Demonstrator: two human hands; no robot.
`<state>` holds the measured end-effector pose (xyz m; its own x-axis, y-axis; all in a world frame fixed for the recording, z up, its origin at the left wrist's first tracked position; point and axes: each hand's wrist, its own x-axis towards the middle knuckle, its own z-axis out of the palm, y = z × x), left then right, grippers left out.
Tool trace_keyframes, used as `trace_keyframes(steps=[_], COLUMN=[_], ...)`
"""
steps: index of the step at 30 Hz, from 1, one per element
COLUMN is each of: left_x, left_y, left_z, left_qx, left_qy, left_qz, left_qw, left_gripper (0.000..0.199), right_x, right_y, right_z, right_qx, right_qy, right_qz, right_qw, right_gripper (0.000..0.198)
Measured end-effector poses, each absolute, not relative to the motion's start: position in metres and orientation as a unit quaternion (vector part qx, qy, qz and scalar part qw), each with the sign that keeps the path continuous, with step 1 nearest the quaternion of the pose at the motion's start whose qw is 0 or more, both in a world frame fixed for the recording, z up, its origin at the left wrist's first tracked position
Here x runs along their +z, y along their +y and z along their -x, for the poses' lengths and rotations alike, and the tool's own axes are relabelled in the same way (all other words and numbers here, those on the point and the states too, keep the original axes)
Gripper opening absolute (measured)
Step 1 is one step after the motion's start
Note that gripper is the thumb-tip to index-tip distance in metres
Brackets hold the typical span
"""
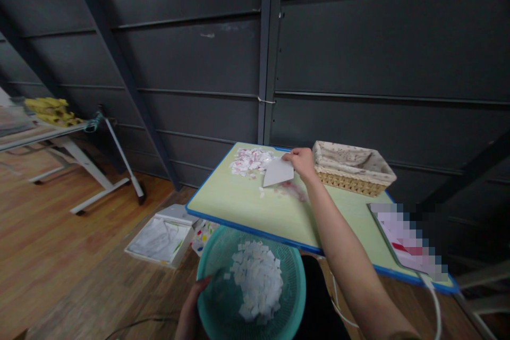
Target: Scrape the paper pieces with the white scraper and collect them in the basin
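My right hand [300, 161] pinches the edge of a flat, pale grey-white card [279, 171], tilted over the tabletop [255, 210]. Just left of the card lies a heap of small white and pinkish paper pieces [252, 161], with a stray piece in front of it. Below the table edge, my left hand [193, 302] grips the left rim of a round teal plastic basket [299, 276]. Many small white pieces [258, 281] are piled inside that basket. My left thumb shows at the rim; the other fingers are hidden.
A cloth-lined woven basket [350, 183] stands at the table's back right. Nearer me is a tablet-like device [402, 241], partly blurred out, with a white cable [436, 303]. An open white box [161, 239] sits on the floor. Another table [75, 130] carries yellow items [51, 110].
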<state>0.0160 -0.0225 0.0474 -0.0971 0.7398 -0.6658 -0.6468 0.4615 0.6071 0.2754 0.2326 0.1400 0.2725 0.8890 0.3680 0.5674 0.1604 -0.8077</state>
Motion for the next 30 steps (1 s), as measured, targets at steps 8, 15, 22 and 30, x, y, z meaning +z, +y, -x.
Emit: trace_keyframes(steps=[8, 15, 22, 30], left_x=[0.044, 0.044, 0.048, 0.048], left_y=[-0.021, -0.02, -0.022, -0.02], left_z=[-0.012, -0.013, -0.013, -0.013], left_qx=[0.505, 0.516, 0.521, 0.524], left_qy=[0.521, 0.509, 0.508, 0.505], left_qz=[-0.035, -0.033, -0.024, -0.025], left_qw=[0.687, 0.689, 0.685, 0.685], left_gripper=[0.043, 0.021, 0.008, 0.011], right_x=[0.136, 0.137, 0.133, 0.139], right_y=[0.234, 0.234, 0.234, 0.229], right_z=[-0.273, -0.275, -0.268, -0.267], right_qx=[0.246, 0.161, 0.234, 0.251], right_qy=[-0.603, -0.567, -0.597, -0.588], right_qz=[0.601, 0.625, 0.591, 0.581], right_qw=[0.463, 0.511, 0.49, 0.503], right_gripper=[0.017, 0.019, 0.017, 0.017])
